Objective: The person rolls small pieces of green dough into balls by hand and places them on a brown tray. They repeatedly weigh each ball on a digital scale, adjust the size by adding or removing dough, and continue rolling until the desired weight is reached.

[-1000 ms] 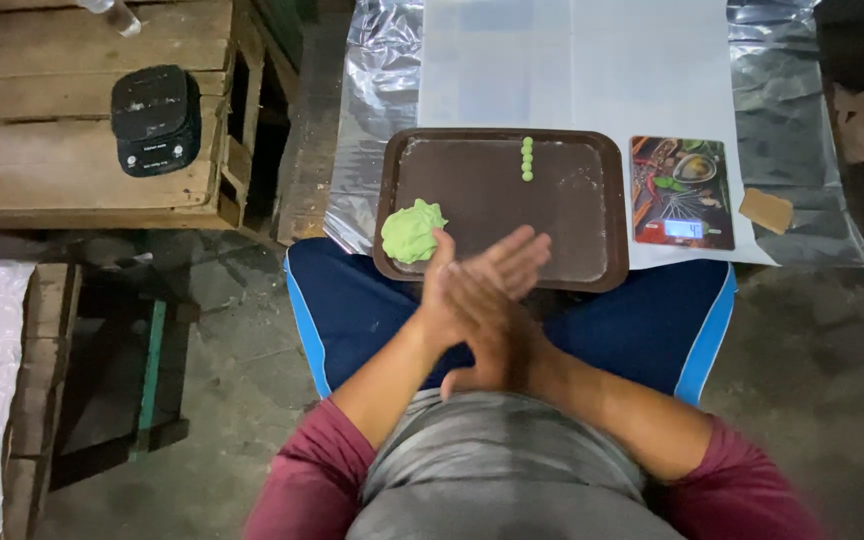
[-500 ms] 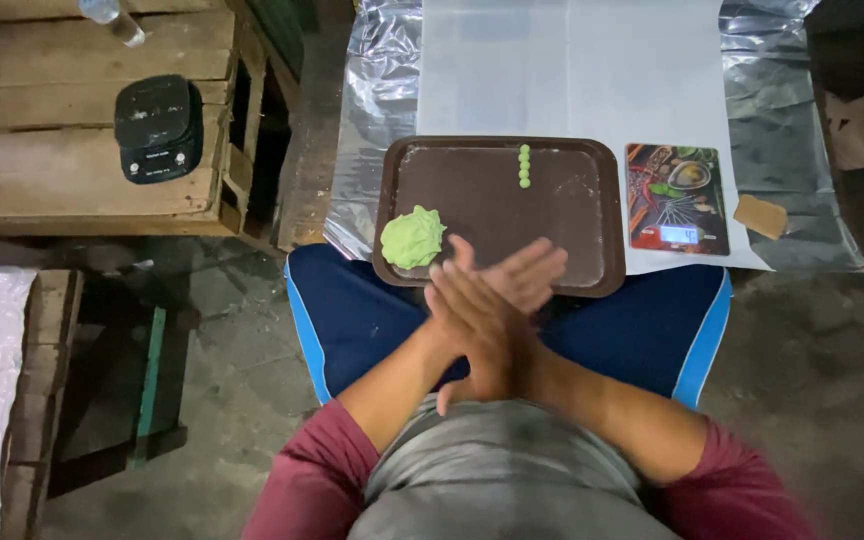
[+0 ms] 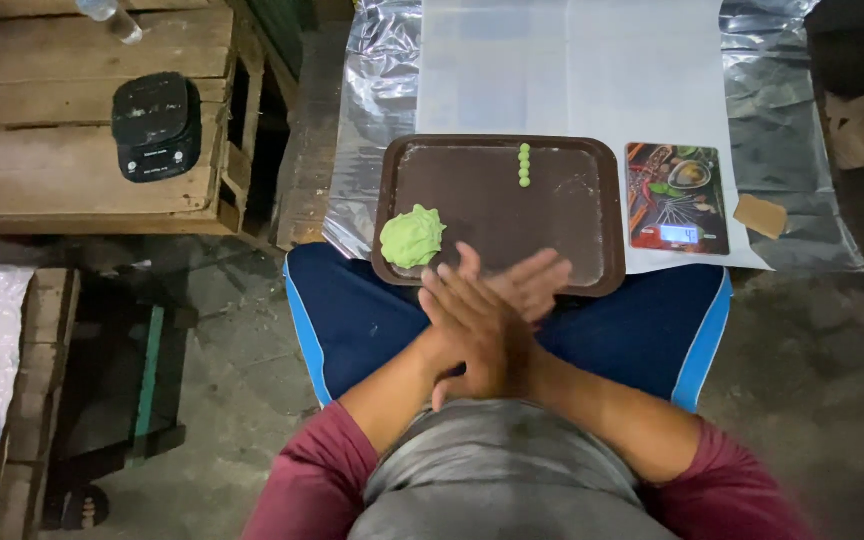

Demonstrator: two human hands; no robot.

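**Palms pressed together over the tray's near edge**

While your hands are crossed palm to palm just above the near rim of the brown tray (image 3: pixel 602 215), nothing of what may lie between them shows, so you cannot tell from this view whether they enclose anything. Your right hand (image 3: pixel 474 335) lies on top, fingers flat and stretched toward the upper left; your left hand (image 3: pixel 524 285) sits under it, fingertips fanning out to the right. Neither is curled into a grip.

On the tray's near-left corner rests the lump of green dough (image 3: pixel 412 236), well apart from a short row of small green balls (image 3: pixel 524 165) lined up near the far edge. That dough looks soft and light, likely a little tacky, so it will dent under firm fingers; pinch a bit off its edge gently rather than squeezing the whole mass.

Just right of the tray lies a patterned kitchen scale (image 3: pixel 677 198); a black scale (image 3: pixel 156 126) sits on the wooden pallet (image 3: pixel 42 170) to your left.
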